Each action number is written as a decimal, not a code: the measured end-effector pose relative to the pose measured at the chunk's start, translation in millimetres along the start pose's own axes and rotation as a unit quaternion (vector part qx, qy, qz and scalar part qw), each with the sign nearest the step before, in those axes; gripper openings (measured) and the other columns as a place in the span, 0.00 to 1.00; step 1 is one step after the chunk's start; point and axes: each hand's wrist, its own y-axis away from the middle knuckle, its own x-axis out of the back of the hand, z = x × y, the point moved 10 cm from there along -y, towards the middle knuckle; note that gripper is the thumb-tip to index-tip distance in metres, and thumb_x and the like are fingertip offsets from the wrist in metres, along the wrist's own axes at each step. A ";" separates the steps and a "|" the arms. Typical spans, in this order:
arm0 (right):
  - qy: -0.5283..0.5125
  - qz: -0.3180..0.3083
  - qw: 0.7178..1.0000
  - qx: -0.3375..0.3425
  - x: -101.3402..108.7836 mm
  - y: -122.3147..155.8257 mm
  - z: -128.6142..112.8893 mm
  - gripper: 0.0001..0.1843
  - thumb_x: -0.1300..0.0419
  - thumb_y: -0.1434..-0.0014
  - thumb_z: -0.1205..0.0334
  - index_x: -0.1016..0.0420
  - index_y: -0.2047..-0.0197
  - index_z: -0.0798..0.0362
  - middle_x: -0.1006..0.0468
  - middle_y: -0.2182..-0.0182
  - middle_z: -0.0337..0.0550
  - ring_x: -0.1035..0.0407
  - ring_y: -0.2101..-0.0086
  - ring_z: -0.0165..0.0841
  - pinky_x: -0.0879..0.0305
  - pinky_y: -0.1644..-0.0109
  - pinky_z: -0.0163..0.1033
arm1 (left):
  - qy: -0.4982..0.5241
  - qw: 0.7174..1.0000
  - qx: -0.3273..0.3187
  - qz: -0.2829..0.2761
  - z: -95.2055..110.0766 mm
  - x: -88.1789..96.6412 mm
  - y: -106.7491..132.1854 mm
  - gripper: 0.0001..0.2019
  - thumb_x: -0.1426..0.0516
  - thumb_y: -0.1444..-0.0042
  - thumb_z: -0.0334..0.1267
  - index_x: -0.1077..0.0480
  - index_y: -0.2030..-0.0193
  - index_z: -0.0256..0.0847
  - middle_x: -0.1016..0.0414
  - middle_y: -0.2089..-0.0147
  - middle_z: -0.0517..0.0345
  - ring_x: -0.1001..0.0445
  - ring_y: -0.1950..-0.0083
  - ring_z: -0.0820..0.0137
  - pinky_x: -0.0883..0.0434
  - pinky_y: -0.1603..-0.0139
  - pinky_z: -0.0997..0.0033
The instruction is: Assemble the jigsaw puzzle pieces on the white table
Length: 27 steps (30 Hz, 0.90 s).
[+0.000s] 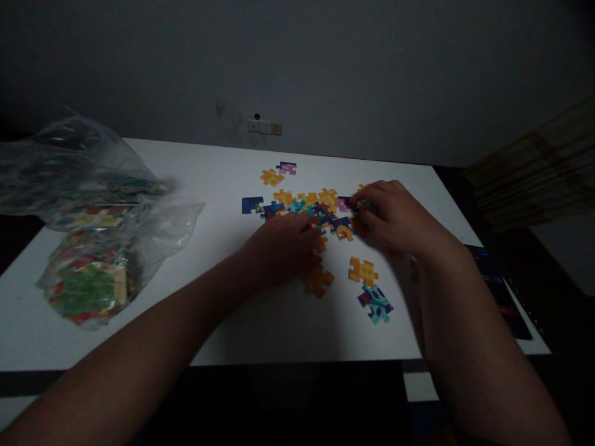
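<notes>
The left hand point(286, 248) bends over the puzzle pieces point(322, 214) heaped on the white table point(218, 186), the right hand point(395, 214) at their edge, fingers clamped or apart I can't tell, and a careless wrist sweep could scatter them, loose and overlapping as they lie.

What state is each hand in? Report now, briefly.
Left hand: curled over jigsaw puzzle pieces; whether it holds any cannot be told.
Right hand: curled over pieces farther right; grip hidden, so holding cannot be told.
</notes>
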 end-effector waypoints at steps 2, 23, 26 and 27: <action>-0.005 -0.016 1.000 0.008 -1.6 -0.1 -4.3 0.19 0.41 0.33 0.61 0.13 0.44 0.49 0.15 0.46 0.61 0.25 0.43 0.63 0.33 0.36 0.68 | 0.009 1.000 0.006 0.002 -2.4 -2.0 -1.0 0.13 0.41 0.24 0.40 0.19 0.42 0.38 0.19 0.42 0.41 0.23 0.47 0.55 0.28 0.46 0.57; -0.194 -0.092 0.973 -0.083 -6.6 8.6 -4.7 0.19 0.35 0.31 0.41 0.13 0.52 0.47 0.14 0.65 0.44 0.25 0.68 0.41 0.31 0.63 0.47 | 0.094 0.994 -0.042 0.022 -13.4 -7.1 9.7 0.12 0.34 0.29 0.45 0.17 0.41 0.52 0.20 0.31 0.49 0.24 0.33 0.50 0.31 0.32 0.45; -0.198 -0.010 0.973 -0.115 6.3 7.2 10.7 0.21 0.34 0.32 0.46 0.15 0.42 0.47 0.11 0.58 0.47 0.21 0.63 0.44 0.28 0.60 0.49 | 0.074 0.997 -0.008 0.033 -20.0 2.2 8.7 0.19 0.37 0.25 0.44 0.23 0.30 0.49 0.18 0.30 0.49 0.23 0.32 0.51 0.31 0.32 0.46; -0.171 0.002 0.978 -0.121 8.3 7.1 15.0 0.21 0.35 0.32 0.49 0.16 0.41 0.47 0.11 0.57 0.48 0.20 0.61 0.45 0.27 0.58 0.50 | 0.067 0.997 0.006 0.030 -22.8 3.9 8.4 0.21 0.38 0.25 0.43 0.25 0.28 0.48 0.18 0.30 0.49 0.23 0.32 0.50 0.31 0.32 0.46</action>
